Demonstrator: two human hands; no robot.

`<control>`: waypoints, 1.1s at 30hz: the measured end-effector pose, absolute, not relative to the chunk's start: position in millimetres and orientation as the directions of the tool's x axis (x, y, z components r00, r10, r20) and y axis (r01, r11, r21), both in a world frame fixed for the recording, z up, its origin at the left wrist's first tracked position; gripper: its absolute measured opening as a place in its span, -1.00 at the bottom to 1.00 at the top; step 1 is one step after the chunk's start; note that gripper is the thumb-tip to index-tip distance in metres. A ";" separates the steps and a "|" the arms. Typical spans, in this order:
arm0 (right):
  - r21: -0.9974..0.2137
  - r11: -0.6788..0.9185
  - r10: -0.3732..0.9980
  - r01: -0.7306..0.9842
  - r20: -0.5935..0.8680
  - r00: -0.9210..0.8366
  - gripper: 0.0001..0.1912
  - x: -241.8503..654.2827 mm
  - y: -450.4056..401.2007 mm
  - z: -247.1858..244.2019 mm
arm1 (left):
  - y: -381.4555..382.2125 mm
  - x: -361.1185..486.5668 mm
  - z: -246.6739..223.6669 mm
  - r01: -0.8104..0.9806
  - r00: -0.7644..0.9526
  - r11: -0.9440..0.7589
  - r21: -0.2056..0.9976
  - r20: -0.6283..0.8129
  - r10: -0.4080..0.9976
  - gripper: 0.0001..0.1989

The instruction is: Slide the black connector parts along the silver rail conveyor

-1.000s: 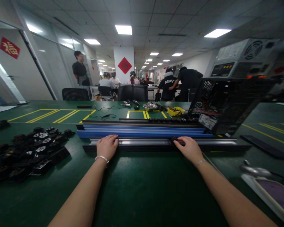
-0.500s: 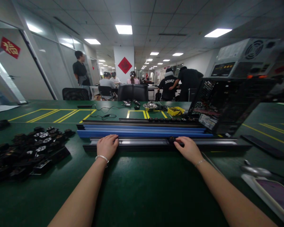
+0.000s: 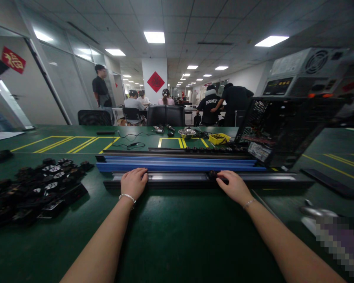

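Observation:
A long metal rail (image 3: 179, 178) with a shiny channel and dark edges lies crosswise before me. My left hand (image 3: 133, 183) is closed over its left part, fingers over the far edge and thumb alongside. In the channel, right of the middle, sits a small black block (image 3: 212, 174). My right hand (image 3: 231, 186) has thumb and fingers closed at the block's right side; the fingertips are partly hidden. A blue rail (image 3: 177, 164) lies just behind, parallel to the metal one.
Many black parts (image 3: 51, 179) are heaped at the left. An opened computer case (image 3: 283, 129) stands at the right, near a black bar (image 3: 332, 182). Farther back are a metal bowl (image 3: 187, 132), a yellow basket (image 3: 219, 138) and cables (image 3: 132, 145). People stand and sit beyond the table.
My right hand and the small black block have shifted very slightly left along the rail. My left hand stays in the same place.

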State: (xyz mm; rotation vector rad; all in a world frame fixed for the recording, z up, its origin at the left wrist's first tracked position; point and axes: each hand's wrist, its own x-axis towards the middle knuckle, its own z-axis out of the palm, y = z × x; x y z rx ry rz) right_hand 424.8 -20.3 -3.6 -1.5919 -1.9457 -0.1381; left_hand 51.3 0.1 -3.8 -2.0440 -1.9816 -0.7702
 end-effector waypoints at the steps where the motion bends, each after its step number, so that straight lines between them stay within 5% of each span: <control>1: -0.293 0.269 0.856 0.917 0.509 -0.089 -0.69 424.5 -20.6 -3.4 | 0.1 51.3 -4.0 0.972 -0.029 -0.089 0.216 0.490 0.871 -0.66; 33: -0.254 0.349 0.866 0.902 0.456 -0.207 -0.68 419.5 -23.3 1.0 | 1.7 50.2 -5.4 0.973 -0.032 -0.081 0.214 0.476 0.879 -0.65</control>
